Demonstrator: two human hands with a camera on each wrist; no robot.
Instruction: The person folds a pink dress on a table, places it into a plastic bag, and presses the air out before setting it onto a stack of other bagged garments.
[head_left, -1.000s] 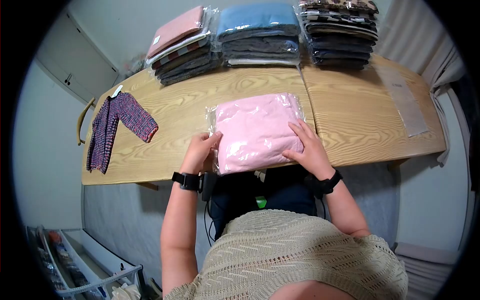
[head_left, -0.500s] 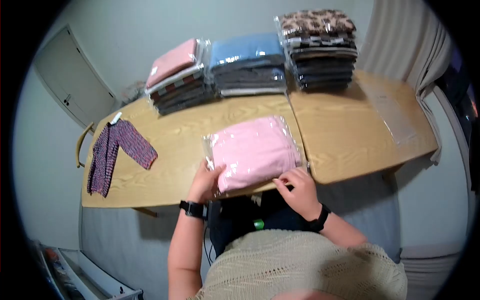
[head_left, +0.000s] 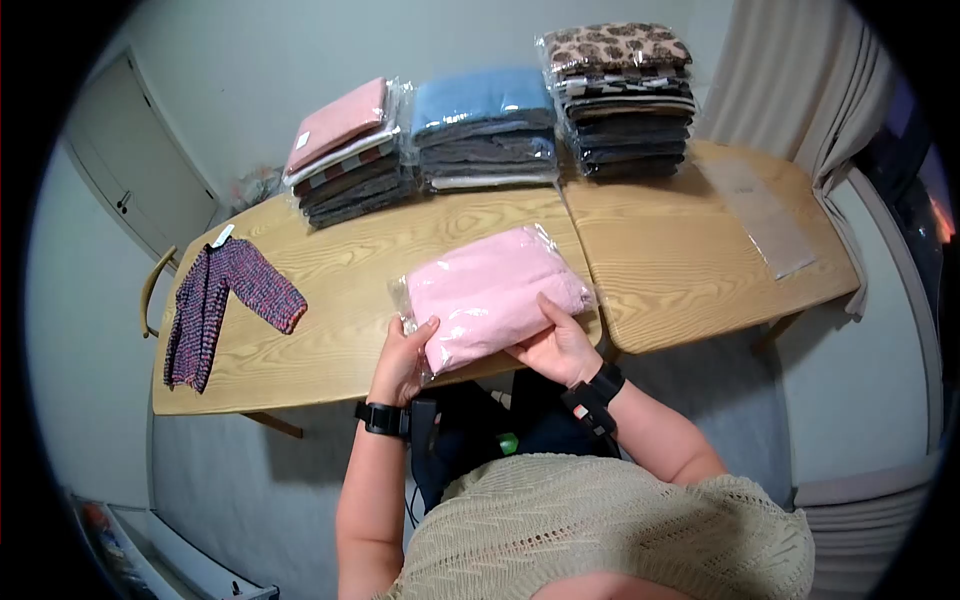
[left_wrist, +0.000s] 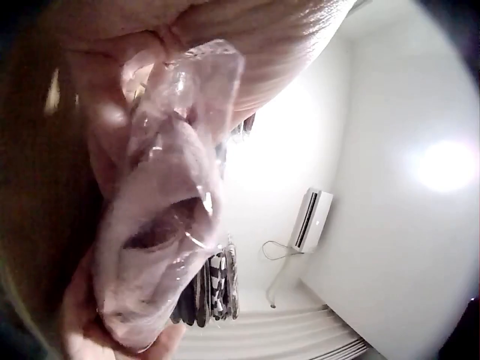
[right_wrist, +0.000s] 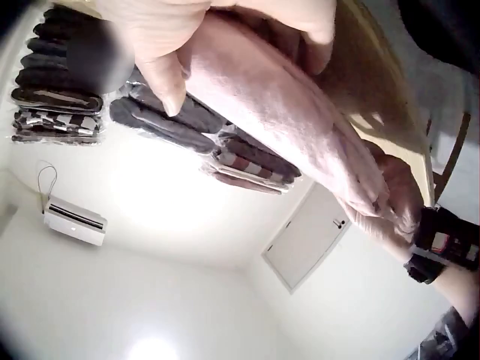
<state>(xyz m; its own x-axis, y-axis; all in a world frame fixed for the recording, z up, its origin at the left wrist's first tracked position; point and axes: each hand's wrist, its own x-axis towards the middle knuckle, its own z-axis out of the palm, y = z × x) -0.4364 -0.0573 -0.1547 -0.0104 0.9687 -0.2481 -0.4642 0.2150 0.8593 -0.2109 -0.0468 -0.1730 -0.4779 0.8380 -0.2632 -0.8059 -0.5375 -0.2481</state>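
A folded pink item in a clear plastic bag (head_left: 490,290) is held at the table's front edge, tilted. My left hand (head_left: 402,358) grips its left end, thumb on top and fingers beneath. At the lower right, my right hand (head_left: 562,345) holds it with the thumb over the top and the fingers underneath. The left wrist view shows the bag's loose clear end by the palm and the pink bundle (left_wrist: 157,247) beyond. In the right wrist view, the bundle (right_wrist: 277,112) lies between thumb and fingers of the right hand (right_wrist: 225,30).
A multicoloured knitted garment (head_left: 225,300) with a tag lies on the left of the wooden table (head_left: 330,340). Bagged folded items stand behind in a left stack (head_left: 350,165), a middle stack (head_left: 485,125) and a right stack (head_left: 625,100). A flat clear bag (head_left: 760,220) lies at the right.
My right hand has left the bundle's right side, dropped below its corner, and now grips it from underneath. The bundle has turned, its right side nearer me. The head view has shifted.
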